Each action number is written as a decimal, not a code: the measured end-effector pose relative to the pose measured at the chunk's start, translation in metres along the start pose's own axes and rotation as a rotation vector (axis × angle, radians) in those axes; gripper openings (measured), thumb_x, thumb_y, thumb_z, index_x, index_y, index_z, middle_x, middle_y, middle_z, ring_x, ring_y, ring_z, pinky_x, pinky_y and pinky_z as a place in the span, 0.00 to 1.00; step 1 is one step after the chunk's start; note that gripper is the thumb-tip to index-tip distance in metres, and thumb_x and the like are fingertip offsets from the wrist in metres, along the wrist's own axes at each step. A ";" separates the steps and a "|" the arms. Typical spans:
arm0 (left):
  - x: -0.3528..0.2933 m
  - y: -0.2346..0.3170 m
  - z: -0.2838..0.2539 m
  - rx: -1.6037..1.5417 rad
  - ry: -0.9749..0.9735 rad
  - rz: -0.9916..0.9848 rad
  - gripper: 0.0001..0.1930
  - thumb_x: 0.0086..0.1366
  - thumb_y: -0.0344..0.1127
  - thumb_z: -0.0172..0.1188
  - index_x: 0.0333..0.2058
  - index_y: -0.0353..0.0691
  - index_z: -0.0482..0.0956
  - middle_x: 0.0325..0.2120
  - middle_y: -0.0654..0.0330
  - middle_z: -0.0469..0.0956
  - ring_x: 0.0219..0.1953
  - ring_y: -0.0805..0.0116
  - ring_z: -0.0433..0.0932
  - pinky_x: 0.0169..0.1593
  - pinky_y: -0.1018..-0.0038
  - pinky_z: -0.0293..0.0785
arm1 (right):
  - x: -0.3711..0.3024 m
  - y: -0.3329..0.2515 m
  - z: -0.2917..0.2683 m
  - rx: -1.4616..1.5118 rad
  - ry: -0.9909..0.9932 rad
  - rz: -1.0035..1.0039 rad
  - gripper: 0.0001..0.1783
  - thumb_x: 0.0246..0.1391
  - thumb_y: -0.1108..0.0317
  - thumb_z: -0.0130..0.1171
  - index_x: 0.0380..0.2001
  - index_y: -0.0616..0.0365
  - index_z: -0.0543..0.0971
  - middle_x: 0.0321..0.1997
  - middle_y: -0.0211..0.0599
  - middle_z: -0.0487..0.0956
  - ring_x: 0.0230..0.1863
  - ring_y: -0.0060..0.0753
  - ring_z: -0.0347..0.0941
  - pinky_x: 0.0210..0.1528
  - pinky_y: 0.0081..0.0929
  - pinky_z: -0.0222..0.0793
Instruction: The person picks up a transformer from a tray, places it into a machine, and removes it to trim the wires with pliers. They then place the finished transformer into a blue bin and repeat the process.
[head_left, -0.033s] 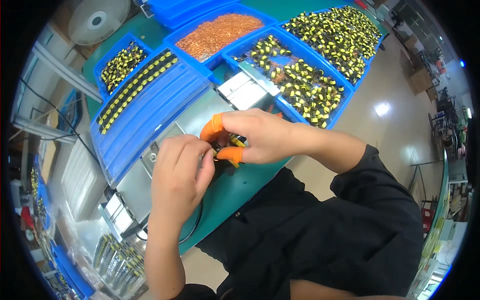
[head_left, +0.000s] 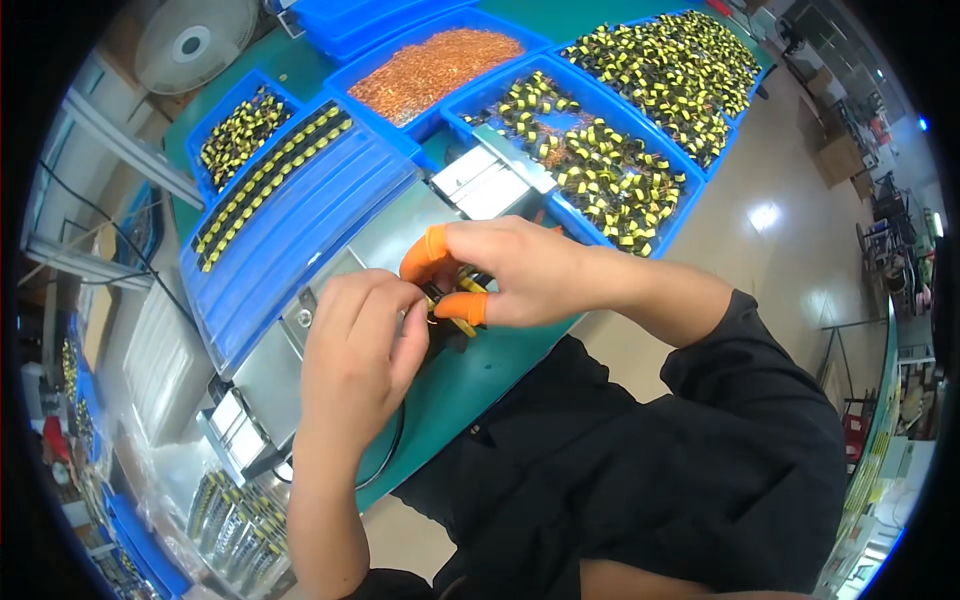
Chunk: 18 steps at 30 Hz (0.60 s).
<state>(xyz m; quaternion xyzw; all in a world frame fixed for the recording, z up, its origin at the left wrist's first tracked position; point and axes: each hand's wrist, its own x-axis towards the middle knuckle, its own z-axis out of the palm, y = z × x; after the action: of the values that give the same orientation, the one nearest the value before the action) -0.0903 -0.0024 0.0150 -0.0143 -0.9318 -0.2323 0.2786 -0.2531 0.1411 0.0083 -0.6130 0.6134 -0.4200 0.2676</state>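
My left hand [head_left: 355,345] and my right hand [head_left: 530,272] meet over the front of a grey metal box-shaped device [head_left: 390,235]. Orange finger cots [head_left: 461,306] cover my right thumb and a finger. Pinched between both hands is a small black part with yellow bands [head_left: 434,292], mostly hidden by the fingers. My left thumb and fingertips close on its left side. More yellow-and-black pieces [head_left: 473,283] show behind and below my right fingers; whether these are held or lie underneath, I cannot tell.
A blue tray [head_left: 310,240] with two rows of black-and-yellow parts stands at left. Blue bins behind hold copper-coloured pieces [head_left: 440,75] and heaps of black-and-yellow parts [head_left: 625,180]. A black cable [head_left: 397,445] runs along the green table [head_left: 440,400]. A fan [head_left: 195,45] stands far left.
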 end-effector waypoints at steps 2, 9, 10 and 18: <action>0.006 0.002 -0.001 -0.012 -0.069 0.012 0.07 0.57 0.25 0.64 0.35 0.36 0.76 0.35 0.53 0.76 0.39 0.52 0.75 0.43 0.62 0.72 | -0.004 0.001 -0.005 0.111 0.023 0.042 0.21 0.53 0.77 0.63 0.51 0.62 0.72 0.42 0.36 0.79 0.42 0.25 0.76 0.47 0.28 0.74; 0.048 -0.014 0.012 0.182 -0.176 0.130 0.10 0.62 0.22 0.53 0.42 0.35 0.73 0.40 0.48 0.74 0.44 0.50 0.74 0.48 0.59 0.71 | -0.006 0.013 -0.019 0.525 0.144 0.195 0.22 0.53 0.77 0.64 0.52 0.61 0.72 0.45 0.33 0.78 0.45 0.22 0.75 0.50 0.23 0.72; 0.071 -0.033 0.013 0.256 0.022 0.122 0.11 0.62 0.21 0.52 0.44 0.35 0.73 0.42 0.47 0.74 0.46 0.48 0.74 0.50 0.58 0.70 | -0.003 0.019 -0.025 0.538 0.239 0.155 0.24 0.53 0.78 0.63 0.54 0.61 0.72 0.45 0.32 0.78 0.46 0.22 0.74 0.50 0.23 0.72; 0.077 -0.024 -0.020 0.537 0.236 0.001 0.13 0.62 0.23 0.55 0.46 0.36 0.79 0.54 0.46 0.72 0.58 0.46 0.68 0.61 0.58 0.63 | 0.045 0.074 -0.114 0.557 0.424 0.217 0.20 0.60 0.69 0.57 0.55 0.57 0.77 0.35 0.27 0.74 0.34 0.20 0.70 0.38 0.21 0.69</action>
<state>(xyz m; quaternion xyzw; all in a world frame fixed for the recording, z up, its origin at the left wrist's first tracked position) -0.1488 -0.0409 0.0604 0.0864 -0.9210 0.0229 0.3791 -0.3924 0.1110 0.0119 -0.3473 0.5786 -0.6580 0.3340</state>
